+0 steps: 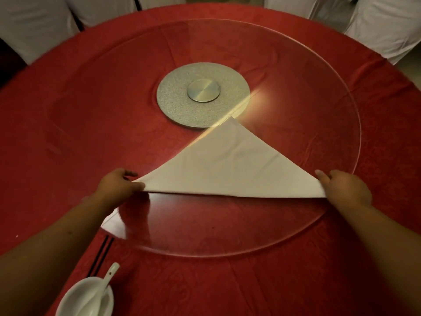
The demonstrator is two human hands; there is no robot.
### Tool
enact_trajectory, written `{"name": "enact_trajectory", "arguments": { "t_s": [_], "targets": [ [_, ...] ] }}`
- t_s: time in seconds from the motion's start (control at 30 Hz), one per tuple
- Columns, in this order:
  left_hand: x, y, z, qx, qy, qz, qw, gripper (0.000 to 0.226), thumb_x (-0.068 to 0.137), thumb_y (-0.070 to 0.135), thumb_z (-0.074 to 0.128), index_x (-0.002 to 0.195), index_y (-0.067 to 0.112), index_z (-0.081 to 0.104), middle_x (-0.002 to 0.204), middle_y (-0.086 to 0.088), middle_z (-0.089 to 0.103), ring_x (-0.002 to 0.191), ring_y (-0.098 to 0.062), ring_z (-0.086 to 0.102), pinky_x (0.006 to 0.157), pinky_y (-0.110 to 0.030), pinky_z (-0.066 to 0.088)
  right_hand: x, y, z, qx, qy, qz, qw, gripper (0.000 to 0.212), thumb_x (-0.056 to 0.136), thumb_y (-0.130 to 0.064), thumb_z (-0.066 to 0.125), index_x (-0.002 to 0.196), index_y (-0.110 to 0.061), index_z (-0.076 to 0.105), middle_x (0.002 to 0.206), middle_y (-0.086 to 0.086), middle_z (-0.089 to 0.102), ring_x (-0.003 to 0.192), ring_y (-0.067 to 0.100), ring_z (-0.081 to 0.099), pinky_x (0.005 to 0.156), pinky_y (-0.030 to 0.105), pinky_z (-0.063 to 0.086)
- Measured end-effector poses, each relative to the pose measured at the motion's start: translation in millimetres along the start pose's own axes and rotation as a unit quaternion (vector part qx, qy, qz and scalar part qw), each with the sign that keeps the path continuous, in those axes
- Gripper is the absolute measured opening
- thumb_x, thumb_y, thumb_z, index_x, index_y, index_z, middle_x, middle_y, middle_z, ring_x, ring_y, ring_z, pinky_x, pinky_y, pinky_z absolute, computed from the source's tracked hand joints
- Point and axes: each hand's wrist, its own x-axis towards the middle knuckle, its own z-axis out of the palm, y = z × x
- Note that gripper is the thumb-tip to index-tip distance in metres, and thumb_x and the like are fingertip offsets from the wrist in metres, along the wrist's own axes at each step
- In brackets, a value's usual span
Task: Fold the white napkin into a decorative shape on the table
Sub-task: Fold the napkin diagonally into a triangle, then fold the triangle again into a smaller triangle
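Note:
The white napkin (230,165) lies folded into a triangle on the glass turntable (296,87), its apex pointing away from me toward the metal hub. My left hand (118,183) pinches the triangle's left corner between thumb and fingers. My right hand (344,185) pinches the right corner. The long folded edge runs straight between both hands, slightly lifted off the glass.
The round table wears a red cloth (68,110). A grey metal hub (202,94) sits under the glass centre. At the near left are a white bowl (79,299) with a white spoon (102,286), black chopsticks (100,256) and another white cloth corner (114,222). White-covered chairs (36,26) ring the far side.

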Motion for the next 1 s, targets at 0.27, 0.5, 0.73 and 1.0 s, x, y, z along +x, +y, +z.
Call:
{"name": "enact_trajectory", "arguments": {
  "t_s": [0.27,0.5,0.73,1.0],
  "targets": [
    [-4.7,-6.4,1.1,-0.119,0.004,-0.030,0.992,0.021,0.077,0.003,0.085,0.094,0.007,0.072,0.090,-0.017,0.074,0.068,-0.023,0.069,0.063,-0.029,0.054,-27.4,-8.8,-4.0,0.417,0.053,0.197,0.886,0.046,0.078,-0.010,0.069,0.123,-0.012,0.061,0.112,0.018,0.068,0.074,0.027,0.062,0.065,0.034,0.050],
    [-11.2,-20.7,-5.2,-0.242,-0.037,-0.039,0.969,0.019,0.081,-0.001,0.080,0.095,0.010,0.072,0.101,-0.022,0.074,0.079,-0.025,0.072,0.073,-0.031,0.062,-90.8,-142.4,1.6,0.439,0.149,0.007,0.886,0.013,0.086,-0.016,0.066,0.099,-0.017,0.069,0.083,-0.006,0.065,0.074,0.005,0.060,0.069,0.016,0.043],
    [-13.7,-31.3,-2.4,-0.342,-0.069,-0.075,0.934,0.020,0.084,-0.001,0.078,0.101,0.006,0.071,0.085,-0.017,0.071,0.072,-0.028,0.071,0.072,-0.038,0.063,-168.4,-298.7,51.6,0.371,0.056,-0.246,0.894,0.011,0.086,-0.012,0.067,0.092,-0.016,0.075,0.088,0.002,0.070,0.081,0.019,0.061,0.074,0.026,0.042],
    [-15.1,-36.3,4.8,-0.394,-0.110,-0.079,0.909,0.017,0.086,-0.001,0.075,0.101,0.007,0.072,0.088,-0.016,0.072,0.083,-0.031,0.072,0.089,-0.046,0.059,-201.9,-353.3,86.3,0.208,0.035,-0.423,0.881,0.022,0.087,-0.013,0.066,0.106,-0.015,0.077,0.095,0.003,0.071,0.089,0.026,0.061,0.083,0.038,0.050]
  ]
}}
